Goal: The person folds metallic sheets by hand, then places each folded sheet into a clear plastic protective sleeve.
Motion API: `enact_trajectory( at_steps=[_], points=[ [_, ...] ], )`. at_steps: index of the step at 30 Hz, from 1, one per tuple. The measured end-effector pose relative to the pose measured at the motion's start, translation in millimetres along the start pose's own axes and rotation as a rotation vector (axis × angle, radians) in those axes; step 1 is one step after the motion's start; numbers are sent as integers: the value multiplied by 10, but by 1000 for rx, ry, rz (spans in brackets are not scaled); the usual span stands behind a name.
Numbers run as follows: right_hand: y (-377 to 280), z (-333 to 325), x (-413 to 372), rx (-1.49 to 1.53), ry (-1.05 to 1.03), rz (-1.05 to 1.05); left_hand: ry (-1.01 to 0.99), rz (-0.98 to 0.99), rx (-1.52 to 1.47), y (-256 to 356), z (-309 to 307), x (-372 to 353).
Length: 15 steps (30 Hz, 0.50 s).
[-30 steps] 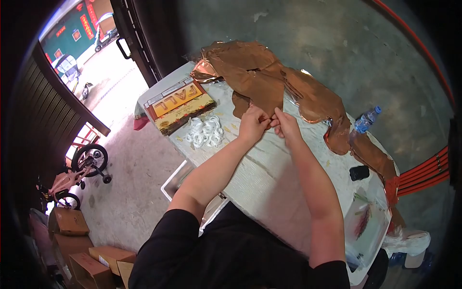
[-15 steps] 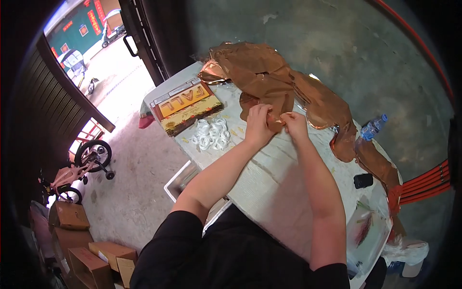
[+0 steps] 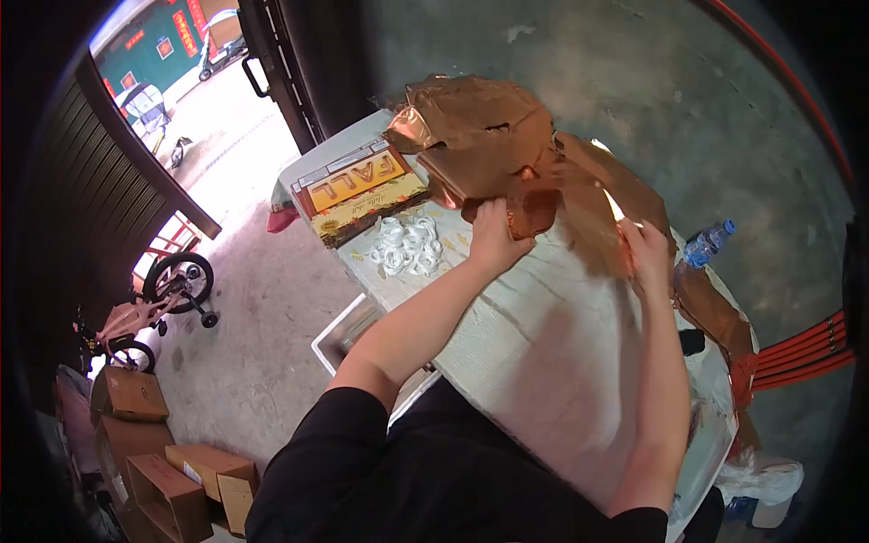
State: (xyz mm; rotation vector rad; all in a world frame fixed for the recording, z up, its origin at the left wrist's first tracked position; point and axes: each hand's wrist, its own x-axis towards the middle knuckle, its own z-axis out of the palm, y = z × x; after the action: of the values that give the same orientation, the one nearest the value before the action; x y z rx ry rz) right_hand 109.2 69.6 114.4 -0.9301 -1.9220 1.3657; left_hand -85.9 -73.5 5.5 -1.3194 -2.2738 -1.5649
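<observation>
My left hand point(image 3: 495, 242) is closed on the rounded end of a flat copper-coloured foil balloon point(image 3: 532, 213) near the middle of the table. Well to the right, my right hand point(image 3: 646, 257) pinches the edge of the copper foil strip point(image 3: 597, 195), which is smeared by motion between the two hands. A larger crumpled heap of the same foil point(image 3: 480, 113) lies at the table's far end. Left of my left hand are several small coils of white ribbon point(image 3: 405, 246) and a stack of printed packets marked FALL point(image 3: 358, 188).
A water bottle point(image 3: 709, 242) lies at the table's right edge, with a dark object point(image 3: 692, 341) partly behind my right forearm. More foil point(image 3: 715, 312) trails along that edge. Cardboard boxes point(image 3: 167, 489) and a small bicycle point(image 3: 149, 308) stand on the floor at left.
My right hand has moved right, away from my left hand, pulling foil with it. My left hand stays near its place on the balloon. The view has shifted slightly.
</observation>
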Motion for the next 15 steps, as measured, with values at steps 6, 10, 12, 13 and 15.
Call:
enact_trajectory(
  at_steps=[6, 10, 12, 13, 15],
  points=[
    [130, -504, -521, 71, -8, 54, 18, 34, -151, 113, -73, 16],
    [254, -748, -830, 121, 11, 95, -328, -561, -236, 202, -246, 0],
    [276, -886, -963, 76, -89, 177, -248, -492, -638, -77, -31, -60],
    [274, -914, -1034, 75, -86, 179, 38, -329, -889, 303, -219, -119],
    [248, -969, -1190, -32, -105, 234, 7, -332, -974, 601, -506, -307]
  ],
)
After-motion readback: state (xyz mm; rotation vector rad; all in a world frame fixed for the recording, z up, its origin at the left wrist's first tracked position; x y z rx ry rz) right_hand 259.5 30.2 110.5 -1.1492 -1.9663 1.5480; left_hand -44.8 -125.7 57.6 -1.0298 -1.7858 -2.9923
